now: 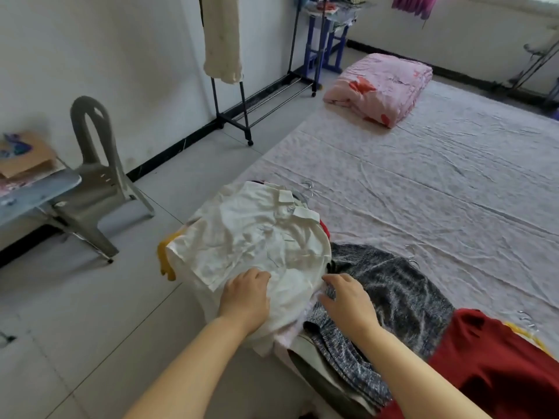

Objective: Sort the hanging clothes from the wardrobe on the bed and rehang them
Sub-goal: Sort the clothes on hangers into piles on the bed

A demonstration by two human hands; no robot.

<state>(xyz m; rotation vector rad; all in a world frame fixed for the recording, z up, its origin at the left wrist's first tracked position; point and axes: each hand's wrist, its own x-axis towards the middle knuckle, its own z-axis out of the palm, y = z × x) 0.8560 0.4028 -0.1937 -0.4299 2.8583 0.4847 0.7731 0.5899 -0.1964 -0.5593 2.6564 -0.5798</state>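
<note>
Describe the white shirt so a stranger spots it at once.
On the bed, a clothes pile sits at the near left edge. The white shirt tops it, under the left hand. Only it is white and collared; neighbours are grey and red.

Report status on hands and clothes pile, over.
Left hand on crumpled white collared shirt. Right hand at its hem, over grey speckled knit. Grips unclear. Shirt at pale bed edge; nothing blocking.

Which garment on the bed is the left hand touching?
The white collared shirt under the left hand; the grey knit and red garment lie further right.
</note>
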